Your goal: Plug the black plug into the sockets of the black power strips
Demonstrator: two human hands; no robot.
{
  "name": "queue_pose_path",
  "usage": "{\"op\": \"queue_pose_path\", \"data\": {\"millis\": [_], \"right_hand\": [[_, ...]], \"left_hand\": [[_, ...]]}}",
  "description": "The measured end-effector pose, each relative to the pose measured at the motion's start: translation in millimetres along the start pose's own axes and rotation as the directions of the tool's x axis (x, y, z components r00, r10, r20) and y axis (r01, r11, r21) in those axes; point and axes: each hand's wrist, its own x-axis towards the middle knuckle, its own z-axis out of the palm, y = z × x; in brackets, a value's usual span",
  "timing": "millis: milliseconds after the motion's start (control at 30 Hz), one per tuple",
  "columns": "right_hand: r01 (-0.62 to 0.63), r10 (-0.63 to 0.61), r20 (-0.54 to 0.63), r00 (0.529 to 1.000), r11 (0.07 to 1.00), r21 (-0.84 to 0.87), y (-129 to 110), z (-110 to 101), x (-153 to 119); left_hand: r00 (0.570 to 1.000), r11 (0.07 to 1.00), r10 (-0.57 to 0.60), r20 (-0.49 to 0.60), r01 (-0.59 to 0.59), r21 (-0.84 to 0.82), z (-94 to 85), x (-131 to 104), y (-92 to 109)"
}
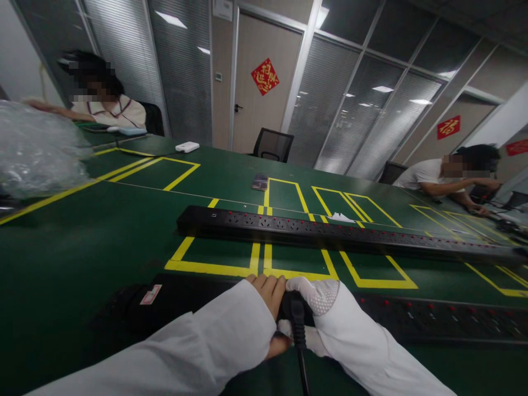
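Observation:
My left hand (270, 294), bare, is closed over the near long black power strip (412, 313), close to its left part. Beside it, my right hand (322, 294), in a white dotted glove, is closed around a black plug (296, 311) at the strip. The plug's cord (303, 368) runs down toward the lower edge. My fingers touch or nearly touch each other, and the plug's far end is hidden between them. A pale label (150, 295) lies on the black surface left of my hands.
Across the green table (136, 225) lies a second long power strip (289, 224), beyond my hands. Plastic wrap (39, 148) sits at the left. Two people (115, 110) (433, 176) sit at the far sides. A white box (187, 147) stands near the far edge.

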Motion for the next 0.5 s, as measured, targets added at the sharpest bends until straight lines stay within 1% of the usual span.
{"op": "queue_pose_path", "data": {"millis": [133, 300, 500], "right_hand": [[-0.005, 0.005, 0.001, 1.0, 1.0, 0.018, 1.5, 1.4, -0.2], [0.004, -0.004, 0.008, 1.0, 0.999, 0.035, 2.3, 2.1, 0.3], [0.016, -0.016, -0.001, 1.0, 0.998, 0.053, 2.1, 0.0, 0.8]], "left_hand": [[1.0, 1.0, 0.006, -0.01, -0.006, -0.027, -0.2, -1.3, -0.7], [0.999, 0.999, -0.017, -0.035, 0.016, -0.029, 1.3, -2.1, 0.3], [0.997, 1.0, 0.011, -0.074, -0.011, -0.006, 2.7, -2.6, -0.9]]}}
